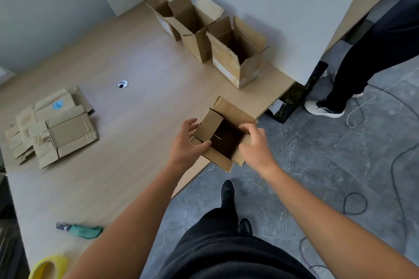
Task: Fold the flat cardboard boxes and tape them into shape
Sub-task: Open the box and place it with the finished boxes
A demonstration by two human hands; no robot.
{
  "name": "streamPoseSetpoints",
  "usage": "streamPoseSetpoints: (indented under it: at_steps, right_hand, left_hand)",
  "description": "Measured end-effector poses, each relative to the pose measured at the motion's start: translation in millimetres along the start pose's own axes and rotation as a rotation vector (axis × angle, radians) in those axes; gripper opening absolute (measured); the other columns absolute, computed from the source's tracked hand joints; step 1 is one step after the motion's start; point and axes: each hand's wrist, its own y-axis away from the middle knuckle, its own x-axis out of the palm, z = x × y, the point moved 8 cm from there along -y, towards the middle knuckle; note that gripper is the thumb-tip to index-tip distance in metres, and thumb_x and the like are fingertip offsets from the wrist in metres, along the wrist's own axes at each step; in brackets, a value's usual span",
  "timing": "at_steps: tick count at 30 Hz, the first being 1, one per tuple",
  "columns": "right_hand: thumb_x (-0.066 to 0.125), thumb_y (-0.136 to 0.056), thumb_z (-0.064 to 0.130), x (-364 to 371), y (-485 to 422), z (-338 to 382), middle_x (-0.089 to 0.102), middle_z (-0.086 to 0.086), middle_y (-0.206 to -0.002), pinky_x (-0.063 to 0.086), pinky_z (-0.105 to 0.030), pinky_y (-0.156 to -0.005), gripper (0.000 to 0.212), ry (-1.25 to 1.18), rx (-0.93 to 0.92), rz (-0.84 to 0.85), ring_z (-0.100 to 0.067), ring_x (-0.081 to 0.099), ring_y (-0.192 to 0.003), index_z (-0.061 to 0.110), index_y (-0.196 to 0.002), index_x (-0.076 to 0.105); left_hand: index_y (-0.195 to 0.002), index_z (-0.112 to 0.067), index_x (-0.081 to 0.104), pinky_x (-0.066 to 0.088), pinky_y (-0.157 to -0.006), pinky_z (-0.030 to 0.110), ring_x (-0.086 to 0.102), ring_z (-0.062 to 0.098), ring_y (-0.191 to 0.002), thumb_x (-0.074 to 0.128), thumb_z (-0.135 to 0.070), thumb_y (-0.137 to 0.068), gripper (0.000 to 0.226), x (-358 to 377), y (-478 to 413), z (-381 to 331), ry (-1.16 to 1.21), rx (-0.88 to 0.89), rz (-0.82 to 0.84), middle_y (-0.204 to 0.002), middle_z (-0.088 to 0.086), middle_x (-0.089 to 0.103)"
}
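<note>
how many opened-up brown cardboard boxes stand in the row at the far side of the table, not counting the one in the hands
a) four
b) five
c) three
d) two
c: three open brown cardboard boxes stand side by side on the light wooden table near the white panel.

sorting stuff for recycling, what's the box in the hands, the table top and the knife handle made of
Box: brown corrugated cardboard, matte; ridges show on its far flap. Table: looks like pale wood-grain laminate, smooth, though it could be real wood. Knife: green handle, probably plastic.
</note>
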Motion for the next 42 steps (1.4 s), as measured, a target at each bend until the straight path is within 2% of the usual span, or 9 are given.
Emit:
streamPoseSetpoints:
  at_steps: [5, 10, 13, 19, 23, 25, 29, 32, 42]
  right_hand:
    - [0.056, -0.091, 0.009, -31.9, -28.1, -4.0, 0.033, 0.02, -0.14, 0.03, -0.009, -0.1, 0.073, -0.004, 0.011, -0.002, 0.003, 0.031, -0.133, 0.042, -0.153, 0.032]
    - [0.052, -0.081, 0.019, -71.0, -57.8, -8.5, 0.04, 0.024, -0.133, 0.034, -0.009, -0.096, 0.077, 0.055, 0.036, -0.032, 0.015, 0.039, -0.123, 0.046, -0.151, 0.036]
    - [0.049, -0.076, 0.022, -93.2, -64.9, -16.0, 0.043, 0.032, -0.125, 0.047, -0.031, -0.099, 0.078, 0.037, 0.084, -0.106, -0.002, 0.046, -0.128, 0.048, -0.149, 0.039]
    - [0.05, -0.085, 0.003, -137.8, -86.7, -16.7, 0.041, 0.029, -0.134, 0.044, -0.039, -0.111, 0.082, 0.062, 0.082, -0.24, -0.002, 0.042, -0.133, 0.062, -0.141, 0.035]
    - [0.048, -0.085, -0.007, -165.0, -121.5, -12.6, 0.046, 0.007, -0.14, 0.048, -0.02, -0.058, 0.095, 0.093, 0.035, -0.248, -0.006, 0.056, -0.084, 0.065, -0.143, 0.027]
    - [0.049, -0.086, -0.008, -179.1, -146.6, -12.0, 0.044, 0.007, -0.146, 0.044, -0.014, -0.05, 0.099, 0.121, 0.003, -0.211, 0.001, 0.055, -0.07, 0.07, -0.141, 0.023]
    - [0.051, -0.094, -0.001, -189.0, -196.0, -7.1, 0.027, 0.023, -0.154, 0.042, -0.005, -0.083, 0.092, 0.25, -0.061, -0.048, 0.027, 0.044, -0.11, 0.07, -0.142, 0.019]
    - [0.054, -0.1, 0.01, -199.1, -232.1, -8.7, 0.038, 0.009, -0.155, 0.033, -0.023, -0.103, 0.071, 0.265, -0.044, -0.025, -0.002, 0.042, -0.138, 0.05, -0.151, 0.023]
    - [0.051, -0.103, 0.029, -199.1, -304.9, 27.9, 0.042, 0.001, -0.158, 0.032, -0.03, -0.112, 0.055, 0.483, -0.175, 0.186, -0.018, 0.041, -0.143, 0.022, -0.156, 0.037]
  left_hand:
    - [-0.132, -0.029, 0.059, 0.053, -0.093, 0.026, 0.062, 0.006, -0.109, 0.061, -0.057, -0.086, 0.053, 15.5, -32.6, -3.6, -0.069, 0.08, 0.068, -0.118, -0.012, 0.067]
    - [-0.107, -0.017, 0.071, 0.06, -0.083, 0.04, 0.068, 0.021, -0.094, 0.038, -0.037, -0.106, 0.039, 45.1, -77.8, 21.4, 0.579, -0.281, 0.058, -0.097, 0.006, 0.074]
    - [-0.109, -0.014, 0.067, 0.061, -0.073, 0.036, 0.067, 0.024, -0.092, 0.036, -0.035, -0.107, 0.038, 77.8, -104.5, 21.5, 0.635, -0.451, 0.039, -0.097, 0.01, 0.069]
    - [-0.109, -0.012, 0.062, 0.058, -0.079, 0.036, 0.065, 0.021, -0.092, 0.034, -0.033, -0.107, 0.035, 132.3, -158.9, -19.9, 0.649, -0.502, 0.142, -0.103, 0.011, 0.065]
    - [-0.107, -0.018, 0.059, 0.059, -0.075, 0.032, 0.07, 0.017, -0.092, 0.035, -0.028, -0.108, 0.026, 137.1, -169.4, -33.6, 0.476, -0.32, 0.126, -0.107, 0.006, 0.069]
    - [-0.109, -0.024, 0.06, 0.059, -0.081, 0.033, 0.071, 0.014, -0.095, 0.036, -0.029, -0.106, 0.024, 138.5, -170.6, -35.7, 0.415, -0.225, 0.129, -0.107, 0.002, 0.071]
    - [-0.109, -0.026, 0.058, 0.056, -0.089, 0.041, 0.068, 0.022, -0.103, 0.036, -0.031, -0.092, 0.028, 154.7, -177.2, -36.2, 0.416, -0.262, 0.148, -0.11, 0.008, 0.069]
    - [-0.11, -0.02, 0.058, 0.058, -0.091, 0.041, 0.069, 0.025, -0.102, 0.041, -0.037, -0.102, 0.025, 171.6, -180.4, -33.3, 0.419, -0.379, 0.096, -0.114, 0.011, 0.066]
    - [-0.109, -0.02, 0.053, 0.059, -0.085, 0.039, 0.065, 0.025, -0.102, 0.044, -0.042, -0.105, 0.024, 200.8, -198.5, -62.0, 0.462, -0.597, -0.166, -0.113, 0.009, 0.061]
